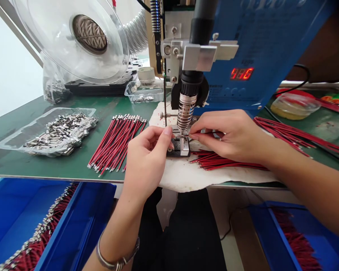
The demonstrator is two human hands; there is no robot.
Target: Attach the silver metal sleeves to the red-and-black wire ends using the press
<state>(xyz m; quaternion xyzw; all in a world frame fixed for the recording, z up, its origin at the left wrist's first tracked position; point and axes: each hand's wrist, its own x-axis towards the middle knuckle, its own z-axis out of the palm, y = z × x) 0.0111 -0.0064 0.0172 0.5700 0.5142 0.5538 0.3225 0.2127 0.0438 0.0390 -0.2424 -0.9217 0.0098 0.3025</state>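
Observation:
My left hand [147, 154] is pinched at the small black fixture [177, 147] under the soldering head [186, 109], fingertips closed on something small I cannot make out. From the other side my right hand [228, 135] pinches a thin red wire [211, 132] and holds its tip at the same fixture. Both hands rest over a white cloth [183, 175] on the green bench [73, 165]. A bundle of red wires with metal ends [115, 143] lies left of my left hand.
Loose metal terminals [59, 133] lie on clear plastic at the left. More red wires [293, 137] fan out at the right and under my right hand. A blue machine with a red digit display [242, 73] stands behind. Blue bins [59, 222] with finished wires sit below the bench edge.

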